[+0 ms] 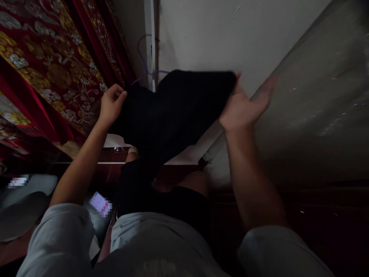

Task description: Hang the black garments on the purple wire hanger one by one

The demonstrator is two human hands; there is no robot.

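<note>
Through the head camera I see the black cloth (184,111) spread between both hands. The left hand (112,104) has its fingers pinched narrow on the cloth's upper left edge. The right hand (245,104) meets the right edge with its thumb spread wide; I see its other fingers only partly. An embroidered red drape (57,65) hangs beside the left hand.

Interior, dimly lit: apparently a furnished room in a home or a ceremonial hall, which of the two not determinable. Evidence: red hanging (54,57) with gold and silver floral ornament; dark red, glossy floor (112,154); plain pale surface (219,34). Also one phone (98,201), screen lit, at the person's left.
</note>
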